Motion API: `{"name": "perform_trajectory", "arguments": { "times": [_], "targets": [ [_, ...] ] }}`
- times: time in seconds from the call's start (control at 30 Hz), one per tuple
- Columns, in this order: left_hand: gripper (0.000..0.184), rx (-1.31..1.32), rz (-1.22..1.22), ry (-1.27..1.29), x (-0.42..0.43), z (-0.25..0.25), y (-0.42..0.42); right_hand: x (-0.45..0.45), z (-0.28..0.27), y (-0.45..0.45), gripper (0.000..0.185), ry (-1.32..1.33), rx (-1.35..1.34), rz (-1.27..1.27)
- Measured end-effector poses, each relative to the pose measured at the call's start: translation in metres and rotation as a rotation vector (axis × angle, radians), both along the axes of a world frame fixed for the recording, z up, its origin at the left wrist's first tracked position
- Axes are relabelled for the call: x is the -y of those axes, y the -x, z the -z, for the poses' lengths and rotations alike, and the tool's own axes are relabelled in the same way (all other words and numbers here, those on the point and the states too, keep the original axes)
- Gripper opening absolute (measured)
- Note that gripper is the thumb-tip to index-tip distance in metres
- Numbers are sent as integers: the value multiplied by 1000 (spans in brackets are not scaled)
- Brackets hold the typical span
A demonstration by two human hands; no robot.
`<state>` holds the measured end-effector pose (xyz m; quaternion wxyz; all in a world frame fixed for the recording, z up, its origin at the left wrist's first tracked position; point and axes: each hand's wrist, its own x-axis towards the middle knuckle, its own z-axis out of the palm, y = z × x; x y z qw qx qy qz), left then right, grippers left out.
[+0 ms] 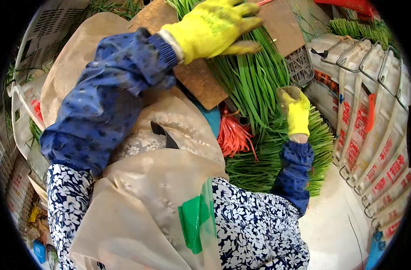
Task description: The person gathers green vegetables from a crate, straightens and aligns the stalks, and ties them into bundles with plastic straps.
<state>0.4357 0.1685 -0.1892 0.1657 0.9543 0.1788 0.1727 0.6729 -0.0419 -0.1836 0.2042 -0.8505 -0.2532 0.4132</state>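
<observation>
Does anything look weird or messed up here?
Yes, a little. A shiny green patch stands out on the cloudy apron, maybe tape over a tear, though no tear shows. On the left hand, the yellow glove has brownish, dirty-looking fingers.

The view's top edge clips the left hand (212, 29), which covers part of the long green leaves (255, 72), and these in turn hide the middle of the brown board (201, 83). By the board's lower corner, what the red strands (234, 135) hang from cannot be made out. The right hand's (298, 112) curled fingertips are hidden, leaving its grip uncertain.
</observation>
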Motion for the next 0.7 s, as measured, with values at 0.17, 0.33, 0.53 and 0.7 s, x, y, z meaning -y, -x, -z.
{"name": "perform_trajectory", "arguments": {
  "times": [0.17,0.33,0.53,0.7],
  "targets": [
    [62,137,-91,-193,-22,37,-28,4,-7,-1,18,-59,33,25],
    [65,-141,-82,-62,-22,52,-22,6,-31,-21,14,-215,38,251],
    [58,-88,-131,-112,-17,59,-27,1,-41,-82,31,-544,130,146],
    [45,51,-256,264,4,4,-2,-46,-13,-9,52,-536,394,-388]
  ]
}}
